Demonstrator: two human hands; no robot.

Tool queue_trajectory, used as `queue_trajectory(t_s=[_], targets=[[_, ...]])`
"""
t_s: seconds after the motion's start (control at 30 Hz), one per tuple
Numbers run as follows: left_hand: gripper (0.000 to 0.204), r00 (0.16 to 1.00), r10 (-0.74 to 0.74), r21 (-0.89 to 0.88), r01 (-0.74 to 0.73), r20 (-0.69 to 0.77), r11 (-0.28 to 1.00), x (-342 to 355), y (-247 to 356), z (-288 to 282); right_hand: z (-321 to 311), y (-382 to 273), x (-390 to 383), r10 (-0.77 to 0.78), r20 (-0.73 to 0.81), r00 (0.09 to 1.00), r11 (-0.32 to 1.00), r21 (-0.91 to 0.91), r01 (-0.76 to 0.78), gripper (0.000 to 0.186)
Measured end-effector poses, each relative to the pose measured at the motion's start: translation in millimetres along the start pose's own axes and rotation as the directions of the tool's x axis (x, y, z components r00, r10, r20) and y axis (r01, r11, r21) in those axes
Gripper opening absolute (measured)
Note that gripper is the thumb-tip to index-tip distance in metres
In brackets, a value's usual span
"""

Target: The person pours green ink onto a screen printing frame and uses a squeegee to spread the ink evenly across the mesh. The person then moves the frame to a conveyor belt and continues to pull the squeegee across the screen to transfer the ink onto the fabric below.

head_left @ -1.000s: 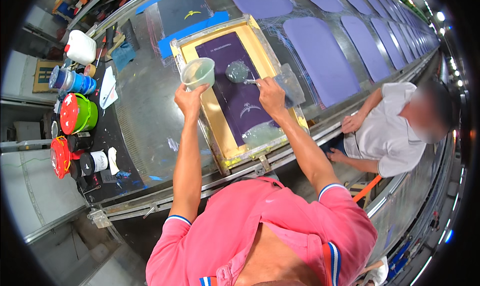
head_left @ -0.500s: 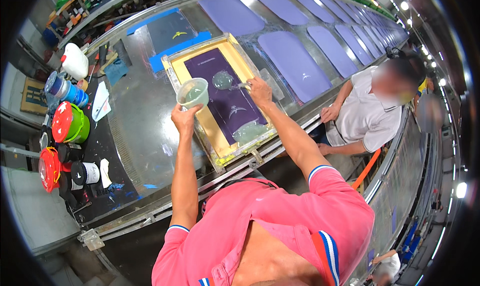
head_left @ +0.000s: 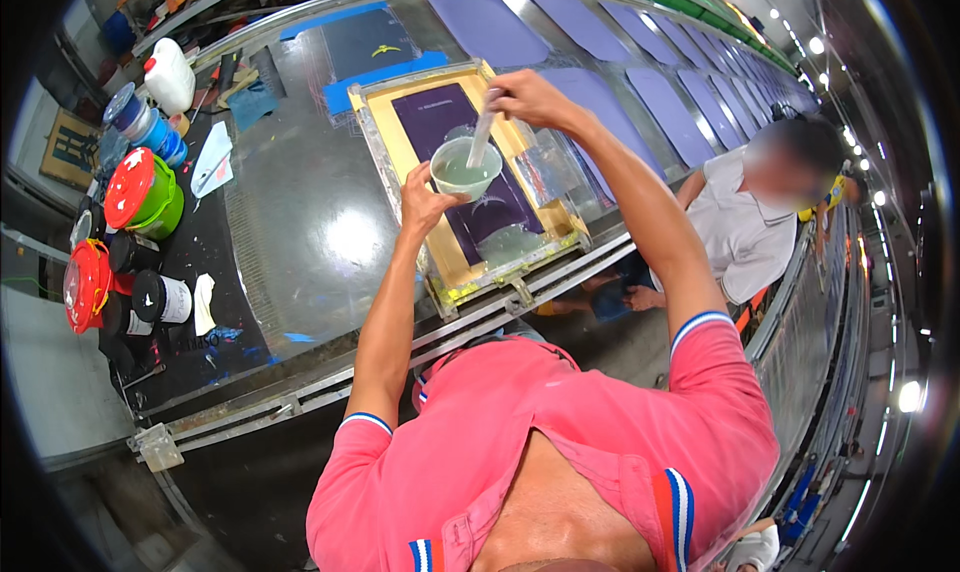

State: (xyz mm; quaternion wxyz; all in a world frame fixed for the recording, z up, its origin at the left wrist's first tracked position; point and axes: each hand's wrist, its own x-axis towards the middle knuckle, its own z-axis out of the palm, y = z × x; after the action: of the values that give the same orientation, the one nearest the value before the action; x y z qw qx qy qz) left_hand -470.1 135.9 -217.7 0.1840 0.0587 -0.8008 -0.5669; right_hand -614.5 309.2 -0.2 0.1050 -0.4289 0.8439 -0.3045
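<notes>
My left hand (head_left: 422, 202) is closed on a translucent plastic bowl (head_left: 455, 184) with pale greenish, gel-like ink inside. A pale, see-through spoon (head_left: 483, 137) stands steeply in the bowl, gripped near its top by my right hand (head_left: 530, 100). Its lower end is hidden in the ink. Both hands are above a screen-printing frame (head_left: 375, 142) with a yellow border and a dark purple middle (head_left: 425, 117). A glossy pool of ink (head_left: 508, 242) lies at the screen's near end, and a pale winged design shows partly below the bowl.
Rows of purple panels (head_left: 575, 97) run along the table to the far right. At the right edge sits a co-worker (head_left: 725, 207) in a light shirt. On the left are a green bucket with a red lid (head_left: 150, 197), a white jug (head_left: 170, 77) and black jars (head_left: 165, 297). A metal rail (head_left: 450, 347) edges the table.
My right hand has lifted the spoon off the screen and put it into the bowl. The bowl now covers more of the screen's middle. The whole view has shifted slightly.
</notes>
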Motion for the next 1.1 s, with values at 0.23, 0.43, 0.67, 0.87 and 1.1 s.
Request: queue_trajectory(t_s=[0.23,0.43,0.67,0.87,1.1], targets=[[0.074,0.984,-0.170,-0.348,0.139,-0.060,0.927,-24.4,34.7,9.2,38.0,-3.4,30.4,-0.274,-0.073,0.959,0.961,-0.056,0.271,0.034],[0.080,0.973,-0.192,-0.185,0.166,-0.129,0.969,-30.9,64.7,20.3,15.8,65.3,4.5,-0.099,-0.145,0.985,0.968,0.217,0.129,0.035],[0.078,0.875,-0.313,-0.280,0.217,-0.369,0.935,-78.8,67.3,27.8,59.9,223.0,-101.2,0.636,-0.369,0.678,0.650,-0.218,-0.728,0.064],[0.077,0.782,-0.370,-0.216,0.301,-0.501,0.929,-109.5,100.0,21.0,71.7,231.3,-136.9,0.762,-0.092,0.641,0.634,-0.093,-0.768,0.065],[0.075,0.750,-0.366,-0.254,0.267,-0.552,0.930,-121.0,105.7,14.9,82.9,219.6,-144.8,0.509,-0.394,0.765,0.730,-0.274,-0.627,0.063]])
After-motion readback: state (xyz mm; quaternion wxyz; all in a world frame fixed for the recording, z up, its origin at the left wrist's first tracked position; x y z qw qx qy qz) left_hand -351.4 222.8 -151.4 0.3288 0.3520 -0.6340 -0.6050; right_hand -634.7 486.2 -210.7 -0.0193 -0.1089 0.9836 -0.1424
